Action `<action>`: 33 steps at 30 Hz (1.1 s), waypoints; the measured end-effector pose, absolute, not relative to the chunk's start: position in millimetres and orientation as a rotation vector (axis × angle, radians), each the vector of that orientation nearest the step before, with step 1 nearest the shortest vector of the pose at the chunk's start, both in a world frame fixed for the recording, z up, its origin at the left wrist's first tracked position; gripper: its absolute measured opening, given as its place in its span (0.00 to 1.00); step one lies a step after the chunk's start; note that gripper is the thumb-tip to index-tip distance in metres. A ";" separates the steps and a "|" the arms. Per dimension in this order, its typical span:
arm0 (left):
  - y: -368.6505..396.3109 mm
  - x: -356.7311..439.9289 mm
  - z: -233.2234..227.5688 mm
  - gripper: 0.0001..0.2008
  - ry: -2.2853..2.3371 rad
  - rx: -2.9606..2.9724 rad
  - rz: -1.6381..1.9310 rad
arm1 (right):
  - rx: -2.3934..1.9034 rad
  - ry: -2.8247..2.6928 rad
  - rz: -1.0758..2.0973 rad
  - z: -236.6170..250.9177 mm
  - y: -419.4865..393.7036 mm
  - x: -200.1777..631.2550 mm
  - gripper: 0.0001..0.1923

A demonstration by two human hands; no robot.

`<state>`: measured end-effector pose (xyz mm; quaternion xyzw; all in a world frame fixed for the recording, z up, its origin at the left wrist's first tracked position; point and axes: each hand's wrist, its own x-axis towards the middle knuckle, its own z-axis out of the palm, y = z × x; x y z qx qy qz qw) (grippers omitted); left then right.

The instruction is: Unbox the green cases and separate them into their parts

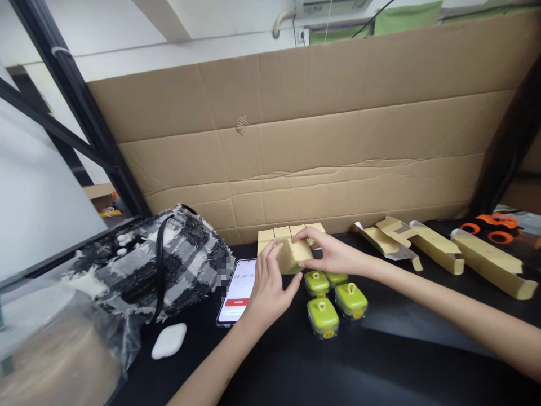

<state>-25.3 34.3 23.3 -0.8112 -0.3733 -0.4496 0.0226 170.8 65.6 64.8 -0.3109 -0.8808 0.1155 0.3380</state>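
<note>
Centre of frame, on the black bench (380, 361): both my hands on one small yellow box (296, 255). Left hand (270, 287) fingers spread loosely against its near side. Right hand (333, 254) fingers curled over its top, gripping. Four green-lidded containers (323, 316) sit just below.
</note>
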 end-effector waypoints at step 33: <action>33.0 -28.2 28.9 0.20 -0.627 -2.548 -1.110 | -0.901 -2.479 -0.231 67.8 25.6 178.9 0.07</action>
